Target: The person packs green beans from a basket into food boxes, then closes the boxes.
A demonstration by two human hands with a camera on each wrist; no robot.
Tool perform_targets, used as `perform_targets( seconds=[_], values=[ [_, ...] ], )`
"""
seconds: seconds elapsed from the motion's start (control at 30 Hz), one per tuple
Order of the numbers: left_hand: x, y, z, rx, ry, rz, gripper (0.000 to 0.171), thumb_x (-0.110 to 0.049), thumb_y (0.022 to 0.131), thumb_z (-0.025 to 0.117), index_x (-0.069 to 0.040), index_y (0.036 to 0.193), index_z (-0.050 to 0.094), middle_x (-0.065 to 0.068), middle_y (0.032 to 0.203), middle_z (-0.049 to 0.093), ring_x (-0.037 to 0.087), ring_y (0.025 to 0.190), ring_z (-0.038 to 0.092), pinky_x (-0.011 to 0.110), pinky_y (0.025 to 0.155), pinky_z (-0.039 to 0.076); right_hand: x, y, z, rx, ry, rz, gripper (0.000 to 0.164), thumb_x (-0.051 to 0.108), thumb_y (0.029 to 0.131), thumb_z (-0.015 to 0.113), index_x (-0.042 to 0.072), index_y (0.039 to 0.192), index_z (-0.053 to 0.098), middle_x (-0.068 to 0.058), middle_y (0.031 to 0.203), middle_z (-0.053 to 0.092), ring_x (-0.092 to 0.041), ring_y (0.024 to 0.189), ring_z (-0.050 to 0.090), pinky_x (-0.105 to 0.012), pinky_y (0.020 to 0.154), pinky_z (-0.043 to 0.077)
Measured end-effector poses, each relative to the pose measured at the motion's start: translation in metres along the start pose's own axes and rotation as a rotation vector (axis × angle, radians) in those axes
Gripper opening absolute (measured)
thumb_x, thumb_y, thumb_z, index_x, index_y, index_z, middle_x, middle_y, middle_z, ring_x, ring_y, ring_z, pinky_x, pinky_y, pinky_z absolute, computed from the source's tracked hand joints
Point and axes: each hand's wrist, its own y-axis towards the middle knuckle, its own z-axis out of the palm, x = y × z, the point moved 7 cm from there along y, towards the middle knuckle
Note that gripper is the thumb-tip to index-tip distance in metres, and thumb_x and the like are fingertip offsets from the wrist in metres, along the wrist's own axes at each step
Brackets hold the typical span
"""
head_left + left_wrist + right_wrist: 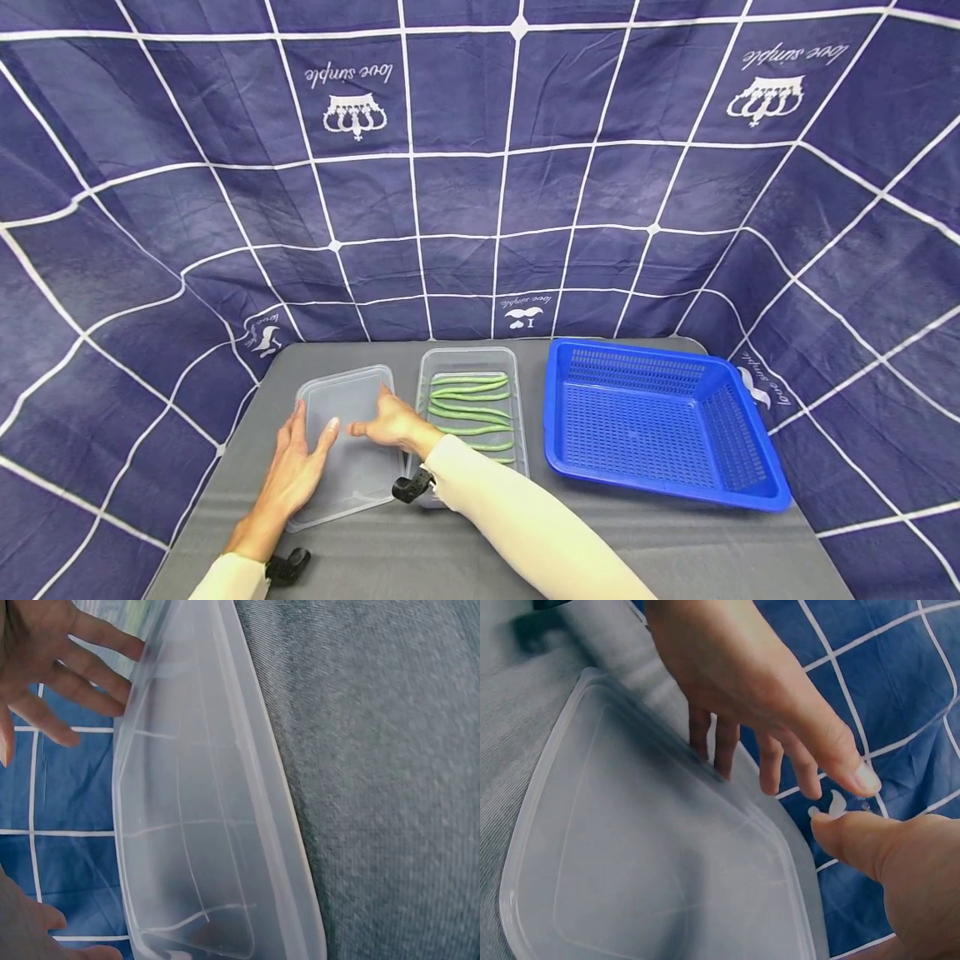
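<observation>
A translucent plastic lid (352,475) with rounded corners is at the left of the grey table, its flat face up. My left hand (294,467) is along its left edge, fingers straight, fingertips right at the rim. At the far right side of the lid, my right hand (396,423) has its fingers spread, with the fingertips against the edge in the left wrist view. Both thumbs point inward over the lid. Beside it stands a clear plastic box (468,360) with several long green beans (471,408) laid crosswise; my right forearm hides its near part.
To the right sits a blue perforated plastic basket (555,417). Grey cloth covers the table (615,533). A blue curtain with white lines (465,192) hangs behind and at both sides. Each wrist carries a black strap (411,486).
</observation>
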Motion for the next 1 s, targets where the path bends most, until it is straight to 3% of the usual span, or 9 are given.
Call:
perform_targets(
  seconds=[0.2, 0.33, 0.57, 0.77, 1.0],
  values=[
    [-0.007, 0.003, -0.002, -0.011, -0.018, -0.023, 0.105, -0.074, 0.118, 0.042, -0.009, 0.187, -0.004, 0.042, 0.189, 0.004, 0.070, 0.170, 0.023, 0.080, 0.138, 0.027, 0.000, -0.002, -0.002, -0.021, 0.054, 0.024, 0.097, 0.027, 0.098, 0.094, -0.006, 0.175, 0.043, -0.027, 0.169, 0.063, -0.035, 0.155, 0.064, -0.050, 0.133, 0.051],
    [-0.014, 0.003, -0.010, -0.084, -0.059, -0.019, 0.101, -0.070, 0.119, 0.046, -0.009, 0.188, 0.005, 0.041, 0.189, 0.009, 0.075, 0.167, 0.023, 0.082, 0.137, 0.025, 0.001, -0.001, -0.005, -0.015, 0.073, 0.012, 0.092, 0.026, 0.098, 0.094, -0.009, 0.170, 0.049, -0.026, 0.168, 0.064, -0.033, 0.150, 0.066, -0.049, 0.130, 0.054],
    [-0.033, 0.001, -0.033, -0.261, -0.131, 0.044, 0.088, -0.057, 0.120, 0.054, -0.010, 0.187, 0.021, 0.033, 0.191, 0.020, 0.071, 0.168, 0.025, 0.081, 0.136, 0.024, 0.008, -0.001, -0.015, -0.013, 0.066, -0.073, 0.100, 0.029, 0.099, 0.093, -0.004, 0.177, 0.040, -0.023, 0.180, 0.053, -0.032, 0.169, 0.052, -0.044, 0.141, 0.042],
    [-0.052, -0.004, -0.050, -0.355, -0.158, 0.089, 0.084, -0.049, 0.119, 0.060, -0.007, 0.185, 0.028, 0.031, 0.190, 0.024, 0.065, 0.172, 0.026, 0.077, 0.140, 0.023, 0.012, -0.005, -0.026, -0.027, 0.060, -0.130, 0.102, 0.034, 0.100, 0.093, 0.000, 0.179, 0.040, -0.023, 0.180, 0.052, -0.032, 0.170, 0.050, -0.045, 0.141, 0.041],
    [-0.080, -0.008, -0.069, -0.443, -0.151, 0.158, 0.093, -0.044, 0.113, 0.071, -0.007, 0.186, 0.027, 0.032, 0.189, 0.026, 0.060, 0.174, 0.027, 0.075, 0.140, 0.025, 0.018, -0.012, -0.049, -0.078, 0.093, -0.205, 0.104, 0.036, 0.101, 0.090, 0.004, 0.183, 0.035, -0.027, 0.180, 0.049, -0.036, 0.168, 0.051, -0.049, 0.142, 0.040]
  ],
)
